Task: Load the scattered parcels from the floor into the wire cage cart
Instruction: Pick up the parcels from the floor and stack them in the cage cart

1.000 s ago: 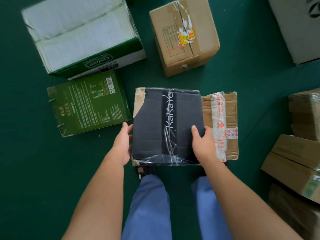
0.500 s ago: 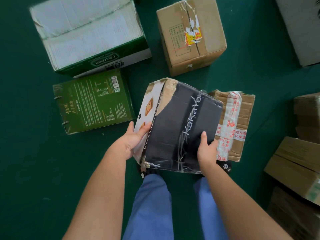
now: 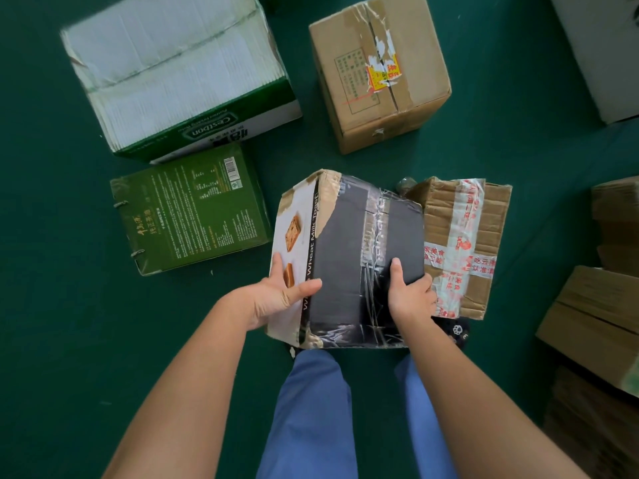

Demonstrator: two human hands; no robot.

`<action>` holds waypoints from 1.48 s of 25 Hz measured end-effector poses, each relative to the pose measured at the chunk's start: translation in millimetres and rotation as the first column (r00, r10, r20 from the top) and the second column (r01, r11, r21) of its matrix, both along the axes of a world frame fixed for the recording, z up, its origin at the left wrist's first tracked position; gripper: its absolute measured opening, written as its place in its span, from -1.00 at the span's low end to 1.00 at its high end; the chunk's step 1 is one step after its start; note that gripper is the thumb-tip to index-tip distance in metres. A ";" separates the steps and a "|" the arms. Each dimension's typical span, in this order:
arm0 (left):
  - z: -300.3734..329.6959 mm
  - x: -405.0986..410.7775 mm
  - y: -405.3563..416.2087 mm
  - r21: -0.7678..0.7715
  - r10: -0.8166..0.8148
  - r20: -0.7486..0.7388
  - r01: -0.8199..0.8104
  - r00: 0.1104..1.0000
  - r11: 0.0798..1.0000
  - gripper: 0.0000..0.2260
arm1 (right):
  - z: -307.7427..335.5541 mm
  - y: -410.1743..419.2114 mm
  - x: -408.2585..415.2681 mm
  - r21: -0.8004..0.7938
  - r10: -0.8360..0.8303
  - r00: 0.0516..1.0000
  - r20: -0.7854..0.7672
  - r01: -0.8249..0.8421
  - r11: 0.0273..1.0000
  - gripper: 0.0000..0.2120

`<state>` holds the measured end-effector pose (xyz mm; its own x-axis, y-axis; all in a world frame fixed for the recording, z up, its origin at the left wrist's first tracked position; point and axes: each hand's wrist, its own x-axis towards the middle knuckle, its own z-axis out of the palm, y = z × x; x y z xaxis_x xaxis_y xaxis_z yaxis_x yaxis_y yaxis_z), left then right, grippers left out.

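Note:
A black-topped toast box (image 3: 349, 250) with a white printed side and clear tape hangs tilted above the green floor, between my two hands. My left hand (image 3: 280, 292) grips its white left side, thumb lying over the black top edge. My right hand (image 3: 409, 293) grips its right edge, thumb on top and fingers down the side. A flat brown parcel (image 3: 463, 243) with red-printed tape lies on the floor just right of the box, partly hidden behind it. The wire cage cart is out of view.
Around me on the floor are a flat green box (image 3: 190, 212) on the left, a large white-and-green carton (image 3: 176, 74) beyond it, and a brown carton (image 3: 377, 67) ahead. Brown cartons (image 3: 594, 316) are stacked at the right. A white carton (image 3: 605, 46) fills the top right corner.
The black-topped box has come up off the floor and tilted, showing its white side. My left hand moved from the floor-level edge onto that side; the right hand kept its hold.

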<state>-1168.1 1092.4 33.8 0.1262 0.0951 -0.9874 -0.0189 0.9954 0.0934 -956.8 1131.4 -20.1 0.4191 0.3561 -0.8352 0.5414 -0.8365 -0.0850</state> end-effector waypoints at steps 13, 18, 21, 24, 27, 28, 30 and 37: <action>-15.3 77.9 31.8 -0.102 -0.271 -0.632 0.270 0.726 0.958 0.23 | 1.6 37.8 37.0 -0.005 0.477 0.845 0.242 -0.491 0.871 0.11; -50.1 99.2 50.3 -0.137 -0.319 -0.686 0.314 0.655 0.939 0.23 | -29.6 56.3 50.3 -0.014 0.438 0.850 0.292 -0.454 0.891 0.21; -59.8 112.9 47.5 -0.142 -0.321 -0.700 0.316 0.638 0.938 0.23 | -41.0 57.3 58.4 -0.072 0.369 0.896 0.248 -0.363 0.929 0.26; -64.4 126.5 49.9 -0.154 -0.332 -0.703 0.321 0.629 0.934 0.23 | -47.3 56.9 61.3 -0.101 0.353 0.913 0.204 -0.339 0.935 0.28; -66.7 131.4 54.1 -0.161 -0.339 -0.686 0.320 0.644 0.934 0.24 | -46.2 60.6 63.5 -0.124 0.345 0.915 0.208 -0.325 0.937 0.31; -67.4 130.5 54.2 -0.160 -0.339 -0.683 0.321 0.647 0.934 0.24 | -46.3 61.7 64.2 -0.129 0.349 0.913 0.209 -0.328 0.936 0.31; -70.5 127.8 52.4 -0.147 -0.333 -0.683 0.324 0.651 0.935 0.24 | -48.1 61.5 65.6 -0.124 0.361 0.908 0.211 -0.341 0.932 0.31; -76.2 135.8 58.3 -0.148 -0.328 -0.659 0.311 0.677 0.939 0.27 | -49.6 50.2 62.8 0.044 0.335 0.906 0.257 -0.357 0.933 0.19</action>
<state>-1032.3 1150.7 -42.4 -0.5439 0.1511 -0.8255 0.3587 0.9311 -0.0659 -894.0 1181.5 -69.7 0.4408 0.5827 -0.6828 0.8087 -0.5878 0.0205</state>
